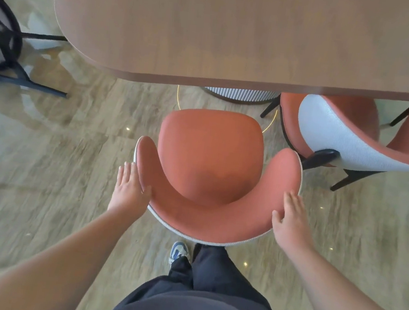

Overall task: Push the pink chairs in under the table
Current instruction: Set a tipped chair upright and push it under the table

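Floor: polished wood-grain tiles with glare patches and small light specks, blurred towards 9 o'clock.
Desk: brown wood-look top with a rounded corner fills the 12 o'clock half of the view; its far side and right end are cut off by the frame.
Desk base: ribbed pale pedestal peeks out below the desk's near edge at 12 o'clock, mostly hidden by the top.
Pink chair: near chair stands at centre, seat facing the desk, its front edge near but short of the desk's edge; its legs are hidden beneath the seat.
Second pink chair: at 2 o'clock, pale grey outer shell, black legs, seat partly under the desk, right side cut off.
Left hand: fingers straight and relaxed, palm flat against the outside of the backrest's left wing, thumb on its rim.
Right hand: fingers spread and extended, resting at the outside of the right wing; whether the palm fully touches cannot be told.
Black chair: at 9 o'clock, dark metal frame, blurred and cropped.
Person: dark trousers at 6 o'clock; one blue-and-white sneaker shows, the other foot hidden behind the backrest.
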### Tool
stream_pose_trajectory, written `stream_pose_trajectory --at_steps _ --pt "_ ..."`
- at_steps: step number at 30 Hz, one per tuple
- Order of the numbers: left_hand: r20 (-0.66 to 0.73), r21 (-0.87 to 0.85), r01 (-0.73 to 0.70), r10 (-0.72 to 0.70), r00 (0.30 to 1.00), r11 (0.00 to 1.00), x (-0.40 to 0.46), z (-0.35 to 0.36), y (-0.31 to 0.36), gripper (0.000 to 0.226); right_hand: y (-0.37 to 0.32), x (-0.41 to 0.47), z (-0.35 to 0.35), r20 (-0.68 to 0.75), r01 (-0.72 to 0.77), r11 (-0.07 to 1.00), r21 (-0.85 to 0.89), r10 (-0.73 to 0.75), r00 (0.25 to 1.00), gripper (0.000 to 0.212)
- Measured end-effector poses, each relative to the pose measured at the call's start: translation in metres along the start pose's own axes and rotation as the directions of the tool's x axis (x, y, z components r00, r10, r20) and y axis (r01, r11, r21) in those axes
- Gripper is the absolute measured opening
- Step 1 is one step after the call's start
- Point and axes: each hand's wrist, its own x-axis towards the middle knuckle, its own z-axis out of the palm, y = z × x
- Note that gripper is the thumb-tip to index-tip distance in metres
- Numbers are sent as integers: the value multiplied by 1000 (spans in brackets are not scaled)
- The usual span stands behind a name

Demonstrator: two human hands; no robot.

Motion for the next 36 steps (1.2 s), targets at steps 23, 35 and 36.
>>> stream_pose_trajectory --at_steps 23,35,36 --pt "234 -420 559 -510 828 715 99 -6 19 48 -2 149 -14 191 -561 707 430 536 822 73" --pt "361 -630 586 -476 802 510 76 -50 -3 30 -53 128 -26 105 -641 663 386 659 745 54" --pt "364 -679 572 -464 807 461 75 -62 -13 26 -66 122 -28 65 -613 696 373 640 766 55"
